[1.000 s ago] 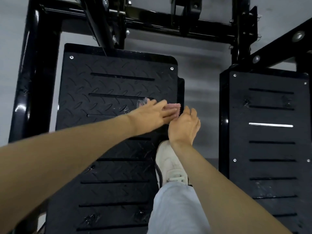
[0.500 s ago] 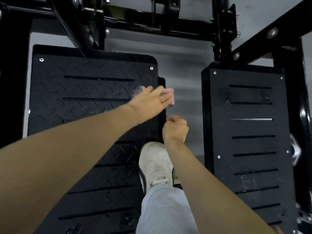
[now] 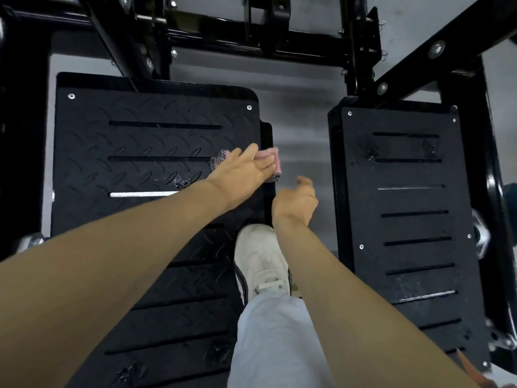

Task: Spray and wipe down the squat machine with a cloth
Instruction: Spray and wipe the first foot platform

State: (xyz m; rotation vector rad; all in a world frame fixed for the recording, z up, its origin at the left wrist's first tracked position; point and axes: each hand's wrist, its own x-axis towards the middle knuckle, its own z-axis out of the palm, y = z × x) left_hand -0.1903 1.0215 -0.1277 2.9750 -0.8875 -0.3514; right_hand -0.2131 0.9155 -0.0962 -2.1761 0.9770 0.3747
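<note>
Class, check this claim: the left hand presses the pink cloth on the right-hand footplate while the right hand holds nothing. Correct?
One detail is wrong. The head view shows the left hand pressing the pink cloth on the left-hand footplate, not the right-hand footplate. The right hand holds nothing.

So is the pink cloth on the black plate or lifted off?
On it: the left hand presses the cloth flat against the left footplate near its right edge.
</note>
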